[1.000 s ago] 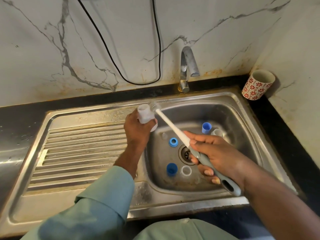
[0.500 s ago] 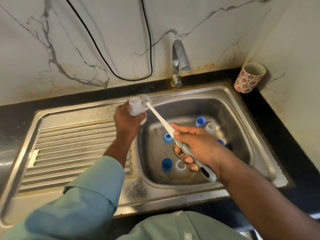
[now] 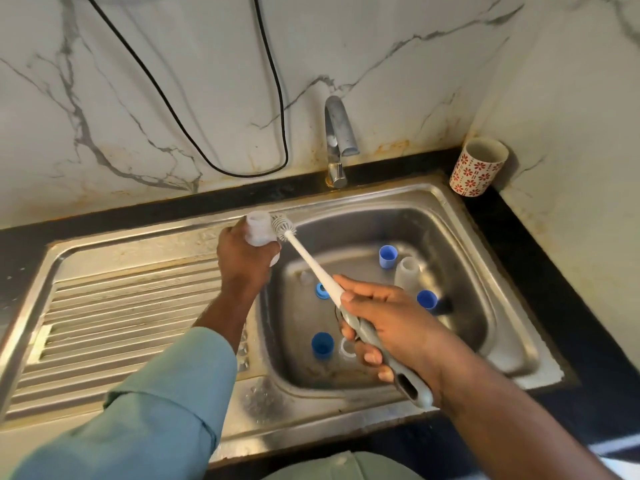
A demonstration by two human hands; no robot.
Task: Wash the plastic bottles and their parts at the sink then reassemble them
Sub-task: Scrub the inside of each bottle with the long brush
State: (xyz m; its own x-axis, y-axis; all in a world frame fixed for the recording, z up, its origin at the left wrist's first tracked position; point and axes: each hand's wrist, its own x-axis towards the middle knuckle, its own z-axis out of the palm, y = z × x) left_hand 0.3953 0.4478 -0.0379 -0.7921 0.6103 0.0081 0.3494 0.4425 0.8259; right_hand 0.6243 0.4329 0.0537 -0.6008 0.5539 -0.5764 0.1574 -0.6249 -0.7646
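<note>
My left hand [image 3: 244, 261] grips a small white plastic bottle [image 3: 259, 229] above the sink's left rim, its neck pointing up and away. My right hand [image 3: 384, 323] holds a bottle brush [image 3: 313, 268] by its grey handle; the bristle head rests against the right side of the bottle's neck. Down in the steel sink basin [image 3: 464, 271] lie several blue caps, such as one [image 3: 387, 256] at the back and one [image 3: 322, 345] at the front, a blue ring [image 3: 322, 291], a clear ring [image 3: 346, 348] and a translucent bottle part [image 3: 408, 271].
A ribbed steel draining board [image 3: 121, 313] lies to the left of the basin. The tap [image 3: 337, 140] stands behind the basin with no water running. A red-flowered cup [image 3: 478, 166] sits in the back right corner. A black cable [image 3: 221, 164] hangs on the marble wall.
The brush head stays beside the bottle's neck, shifting only slightly. Both hands keep their grips. The camera has tilted, so the whole scene sits lower in view.
</note>
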